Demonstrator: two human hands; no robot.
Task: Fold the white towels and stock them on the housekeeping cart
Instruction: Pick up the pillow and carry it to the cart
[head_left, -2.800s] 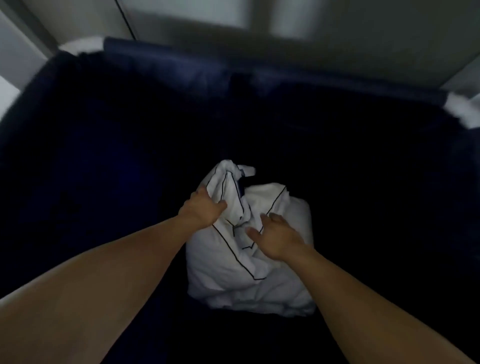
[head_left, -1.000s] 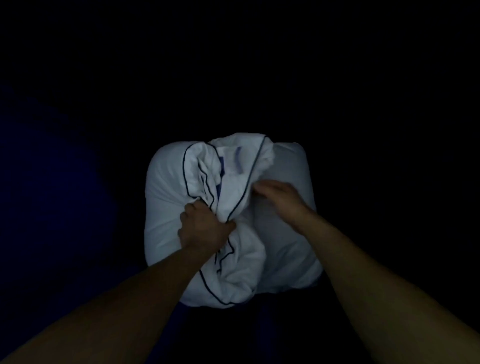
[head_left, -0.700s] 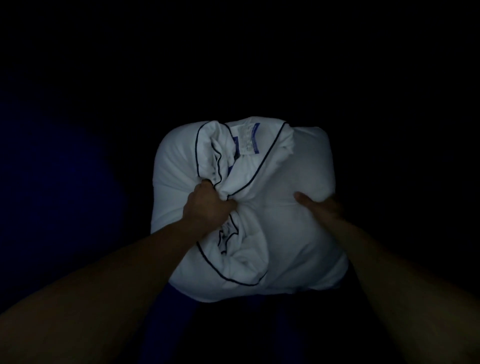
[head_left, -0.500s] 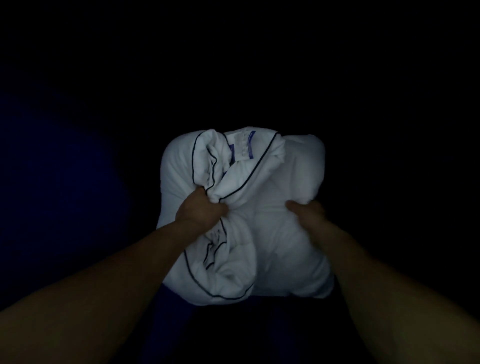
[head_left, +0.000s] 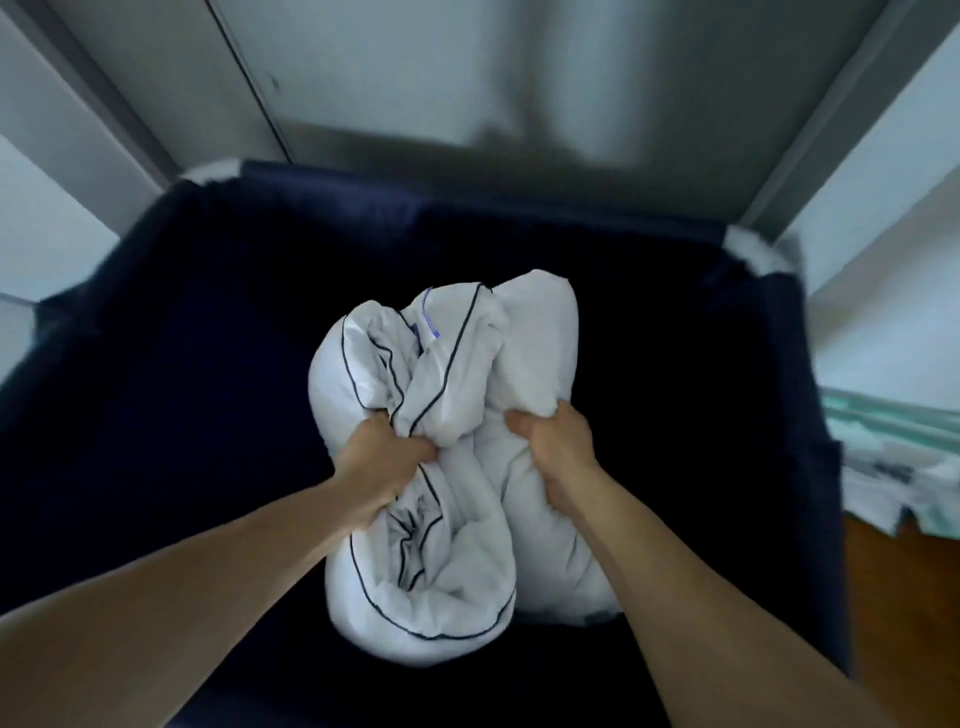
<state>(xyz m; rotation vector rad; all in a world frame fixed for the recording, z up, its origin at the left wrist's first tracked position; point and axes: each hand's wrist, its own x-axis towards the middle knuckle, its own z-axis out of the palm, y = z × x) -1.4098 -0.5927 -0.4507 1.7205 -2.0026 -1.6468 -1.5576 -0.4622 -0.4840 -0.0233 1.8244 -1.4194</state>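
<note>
Bundle (head_left: 457, 364): white, dark-piped, mid-frame inside the navy bin (head_left: 156, 338).
Left hand (head_left: 374, 467): fist clenched on its middle folds.
Right hand (head_left: 553, 449): fingers dug into its right side.
Around: grey wall (head_left: 389, 67) at top; loose linen (head_left: 904, 483) at right edge.

Pale grey wall panels (head_left: 415, 78) behind, brown wooden floor (head_left: 904, 597) at right, crumpled pale linen heap (head_left: 893, 478) near it
</note>
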